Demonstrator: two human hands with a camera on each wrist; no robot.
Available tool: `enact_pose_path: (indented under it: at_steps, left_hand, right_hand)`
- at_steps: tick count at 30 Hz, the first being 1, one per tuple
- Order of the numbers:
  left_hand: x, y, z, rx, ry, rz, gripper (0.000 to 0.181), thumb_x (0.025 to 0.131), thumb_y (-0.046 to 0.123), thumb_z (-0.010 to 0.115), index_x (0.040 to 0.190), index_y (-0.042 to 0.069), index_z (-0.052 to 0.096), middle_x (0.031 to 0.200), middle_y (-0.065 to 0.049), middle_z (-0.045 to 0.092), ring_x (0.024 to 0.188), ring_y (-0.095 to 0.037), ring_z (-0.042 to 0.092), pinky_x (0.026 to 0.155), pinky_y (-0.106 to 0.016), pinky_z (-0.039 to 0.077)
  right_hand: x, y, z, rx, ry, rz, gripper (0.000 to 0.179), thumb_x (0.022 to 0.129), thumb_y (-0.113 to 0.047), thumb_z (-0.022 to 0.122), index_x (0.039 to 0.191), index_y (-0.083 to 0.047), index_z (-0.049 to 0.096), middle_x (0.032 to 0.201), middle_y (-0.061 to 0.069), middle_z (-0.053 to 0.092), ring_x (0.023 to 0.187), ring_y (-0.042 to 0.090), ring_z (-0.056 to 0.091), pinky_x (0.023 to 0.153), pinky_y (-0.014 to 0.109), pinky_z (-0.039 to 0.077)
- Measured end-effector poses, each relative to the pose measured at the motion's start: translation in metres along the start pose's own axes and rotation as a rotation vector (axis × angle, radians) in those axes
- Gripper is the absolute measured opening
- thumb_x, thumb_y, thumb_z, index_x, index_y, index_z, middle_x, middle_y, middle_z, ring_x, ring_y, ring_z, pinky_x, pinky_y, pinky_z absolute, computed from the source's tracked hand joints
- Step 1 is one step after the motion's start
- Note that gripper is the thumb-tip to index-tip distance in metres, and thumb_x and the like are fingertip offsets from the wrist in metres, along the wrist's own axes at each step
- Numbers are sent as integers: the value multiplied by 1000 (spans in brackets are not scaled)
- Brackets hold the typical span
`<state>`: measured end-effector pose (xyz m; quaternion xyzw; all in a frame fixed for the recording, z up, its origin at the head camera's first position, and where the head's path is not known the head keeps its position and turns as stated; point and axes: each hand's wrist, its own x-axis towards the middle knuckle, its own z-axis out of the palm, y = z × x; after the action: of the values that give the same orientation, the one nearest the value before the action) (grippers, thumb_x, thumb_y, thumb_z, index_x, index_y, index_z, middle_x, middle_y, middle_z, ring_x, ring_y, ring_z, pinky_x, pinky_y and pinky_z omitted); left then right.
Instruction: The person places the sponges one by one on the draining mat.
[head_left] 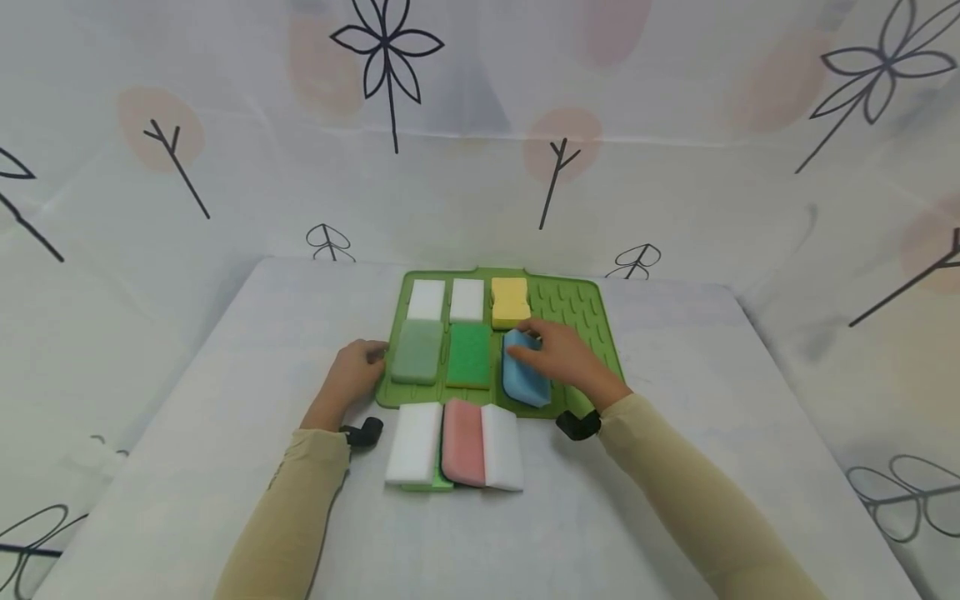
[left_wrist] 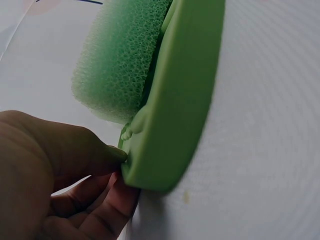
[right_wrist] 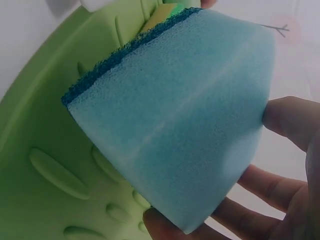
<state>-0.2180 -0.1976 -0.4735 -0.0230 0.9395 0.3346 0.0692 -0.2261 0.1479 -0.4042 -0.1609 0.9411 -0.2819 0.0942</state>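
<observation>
My right hand (head_left: 564,357) grips a blue sponge (right_wrist: 180,120) by its edges, over the right part of a green ridged mat (head_left: 577,304). A dark blue scouring layer runs along one side of that sponge. At the mat's left rim, my left hand (head_left: 354,375) pinches the edge between thumb (left_wrist: 95,155) and fingers. Close to it on the mat lies a pale green porous sponge (head_left: 417,354). A bright green sponge (head_left: 469,358) sits in the middle. Two white sponges (head_left: 427,298) and a yellow sponge (head_left: 510,302) form the far row.
In front of the mat lies a group of sponges: a white one (head_left: 414,442) over a green one (head_left: 442,475), a pink one (head_left: 463,442) and another white one (head_left: 502,446). The white table (head_left: 675,375) ends at a patterned cloth backdrop (head_left: 480,192).
</observation>
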Motion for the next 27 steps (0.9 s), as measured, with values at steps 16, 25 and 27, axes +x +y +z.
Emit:
enact_pose_path:
  at_steps: [16,25,27]
  left_hand:
    - [1,1,-2,-7,-10,11,46,93,13,47,138,3,51,130,-19,57,121,-33,53,103,-50,44]
    - [1,0,-1,-1,1,10,45,93,13,48,137,3,53,126,-18,58,118,-33,54,102,-49,45]
    - [0,-1,-1,-3,1,6,46,93,13,48,137,4,53,127,-18,58,118,-33,54,103,-49,45]
  right_hand:
    - [21,-4,6,-75,-9,27,57,92,-46,58,136,-11,52,134,15,58,123,32,55,94,48,51]
    - [29,-4,12,-168,15,-3,54,92,-44,59,132,-7,56,130,17,59,120,35,55,96,50,49]
    - [31,-4,13,-187,24,0,54,91,-44,60,130,-8,56,128,17,58,117,35,56,95,50,49]
